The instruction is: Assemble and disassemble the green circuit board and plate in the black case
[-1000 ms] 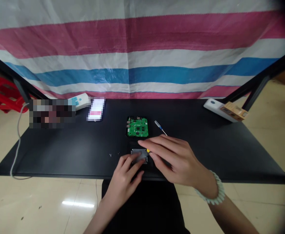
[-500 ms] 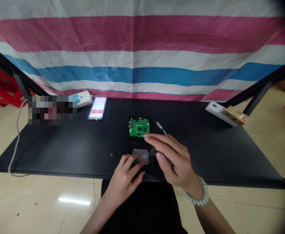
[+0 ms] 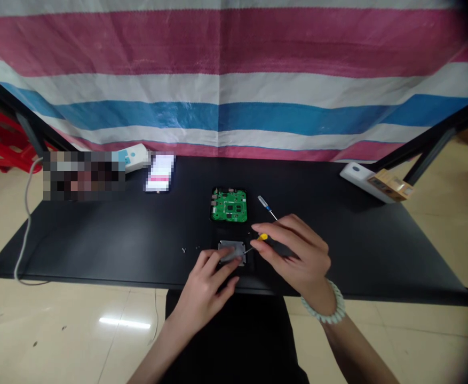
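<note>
A small grey metal plate [image 3: 230, 245] lies near the front edge of the table. Fingers of my left hand [image 3: 207, 277] are stretched across it and press on it from above, the thumb apart. My right hand [image 3: 295, 256] pinches a screwdriver [image 3: 263, 237] with a yellow handle between thumb and fingers. Its thin shaft slants down to the left, the tip at the plate's right edge. Whether the tip sits in a screw is too small to tell. Beyond the plate stands an open black case with a green circuit board [image 3: 229, 205] in it.
A second screwdriver [image 3: 266, 206], clear and blue, lies right of the board, partly behind my right hand. Small screws [image 3: 183, 249] lie left of the plate. A lit phone [image 3: 160, 173] and a power strip [image 3: 135, 158] are back left; a white box [image 3: 362, 178] is back right.
My right hand has shifted slightly right, and the yellow screwdriver handle now shows between its fingertips. My left hand stays on the plate. The whole view has tilted a little.
</note>
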Demonstrator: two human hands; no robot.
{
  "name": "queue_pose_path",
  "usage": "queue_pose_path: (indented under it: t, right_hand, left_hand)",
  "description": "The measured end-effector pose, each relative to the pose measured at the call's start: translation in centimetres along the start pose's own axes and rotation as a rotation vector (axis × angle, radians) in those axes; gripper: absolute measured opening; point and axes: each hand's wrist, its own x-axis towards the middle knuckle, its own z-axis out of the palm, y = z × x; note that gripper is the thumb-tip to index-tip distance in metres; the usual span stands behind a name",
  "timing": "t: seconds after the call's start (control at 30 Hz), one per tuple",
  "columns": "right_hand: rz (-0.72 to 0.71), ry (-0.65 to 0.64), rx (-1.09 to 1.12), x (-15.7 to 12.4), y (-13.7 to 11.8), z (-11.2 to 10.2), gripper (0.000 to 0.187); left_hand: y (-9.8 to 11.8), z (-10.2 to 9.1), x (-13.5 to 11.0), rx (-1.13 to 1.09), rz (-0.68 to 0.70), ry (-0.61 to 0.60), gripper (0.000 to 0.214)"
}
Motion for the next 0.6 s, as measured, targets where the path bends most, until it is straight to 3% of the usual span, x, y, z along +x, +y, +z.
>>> queue_pose_path:
  t: [0.17,0.3,0.6]
  right_hand:
    - [-0.039,-0.139,0.12,0.47,-0.32,-0.23,0.04]
    - [0.003,-0.136,0.158,0.14,-0.37,-0.48,0.048]
    - [0.017,-0.013,0.074,-0.13,-0.54,-0.07,0.025]
  left_hand:
    - [-0.08,-0.01,-0.04,0.009,0.002,-0.005,0.042]
    - [-0.11,0.14,-0.14,0.016,0.0,-0.003,0.043]
    - [-0.15,0.04,0.08,0.029,0.003,0.004,0.041]
